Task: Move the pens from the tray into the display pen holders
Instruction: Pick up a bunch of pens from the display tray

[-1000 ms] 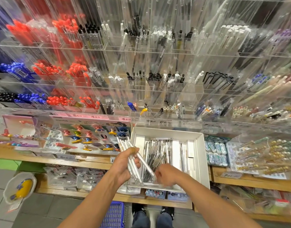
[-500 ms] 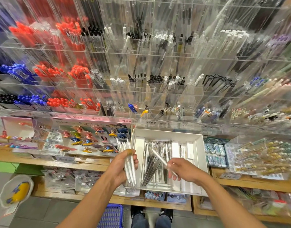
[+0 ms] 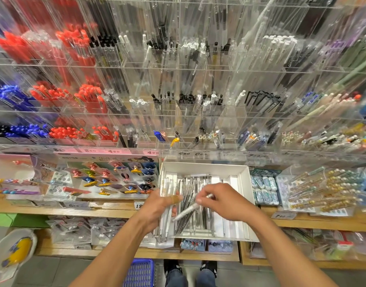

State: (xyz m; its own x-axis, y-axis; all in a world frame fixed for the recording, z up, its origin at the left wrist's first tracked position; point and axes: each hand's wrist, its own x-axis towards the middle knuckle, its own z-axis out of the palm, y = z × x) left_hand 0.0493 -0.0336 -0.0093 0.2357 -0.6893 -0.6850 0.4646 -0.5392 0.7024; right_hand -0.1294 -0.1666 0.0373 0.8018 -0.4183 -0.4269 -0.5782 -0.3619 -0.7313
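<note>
1. Standing at a shop pen display, looking down over a wooden shelf [image 3: 107, 212] running left to right.
2. Filling the wall above: tiers of clear display pen holders [image 3: 198, 112], red pens [image 3: 88, 98] to the left, blue ones [image 3: 10, 96] at the far left, white, clear and black in the middle.
3. Sitting on the shelf below the holders: a white tray [image 3: 243, 195], open-topped, packed with clear and silver pens [image 3: 190, 187] lying lengthwise.
4. Left hand [image 3: 157, 210] wrapped round a bundle of clear pens [image 3: 167, 191] at the tray's left edge, a tan plaster on one finger.
5. Right hand [image 3: 225, 201] over the middle of the tray, fingertips pinching a single white pen [image 3: 188, 210], slanted down toward the left.
6. Left of the tray: a card of small coloured trinkets [image 3: 113, 179]. Right of it: packs of erasers [image 3: 265, 187], then gold-capped pens [image 3: 327, 189].
7. Price tags [image 3: 283, 215] along the shelf front.
8. Down on the grey floor: a blue basket [image 3: 139, 273], dark shoes [image 3: 209, 266] and jeans.
</note>
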